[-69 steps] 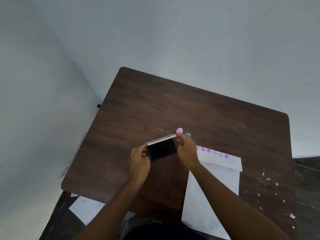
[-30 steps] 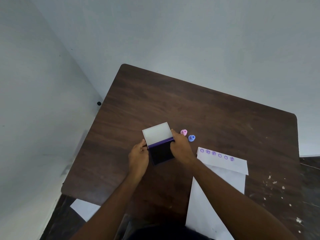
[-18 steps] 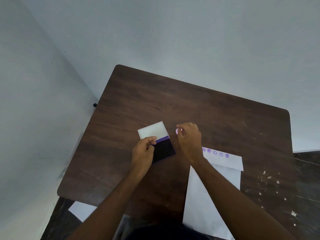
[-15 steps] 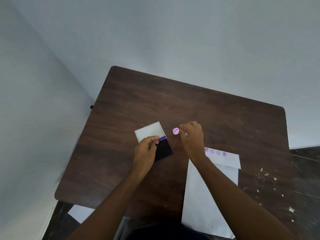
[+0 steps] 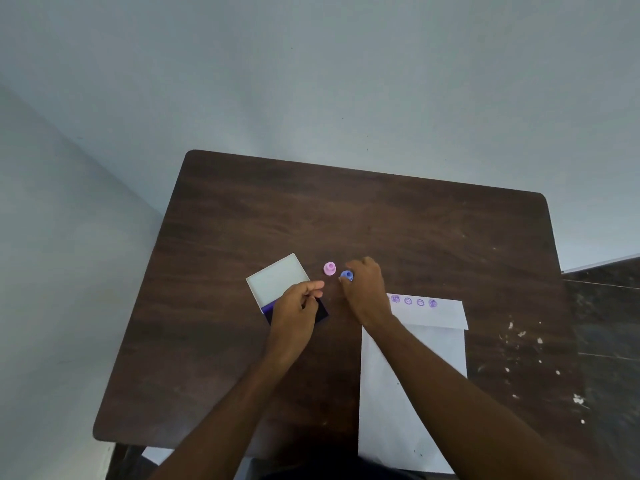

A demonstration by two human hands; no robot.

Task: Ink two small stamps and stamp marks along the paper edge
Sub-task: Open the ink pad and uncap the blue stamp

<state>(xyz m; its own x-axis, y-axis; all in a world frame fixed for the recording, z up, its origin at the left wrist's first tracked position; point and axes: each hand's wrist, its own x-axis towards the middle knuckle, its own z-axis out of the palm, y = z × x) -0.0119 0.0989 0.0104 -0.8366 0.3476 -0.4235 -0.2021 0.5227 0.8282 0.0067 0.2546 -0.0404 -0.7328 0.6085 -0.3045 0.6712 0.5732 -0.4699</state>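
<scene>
On the dark wooden table (image 5: 242, 341), an ink pad (image 5: 320, 311) lies open with its white lid (image 5: 277, 277) flipped back to the far side. The left hand (image 5: 294, 315) rests on the pad, fingers loosely curled, and hides most of it. To the right stands a pink stamp (image 5: 329, 268). Just beside it, the right hand (image 5: 365, 292) pinches a blue stamp (image 5: 346, 275) at its fingertips. The paper (image 5: 412, 375) lies further right, a row of purple marks (image 5: 414, 301) along its far edge.
</scene>
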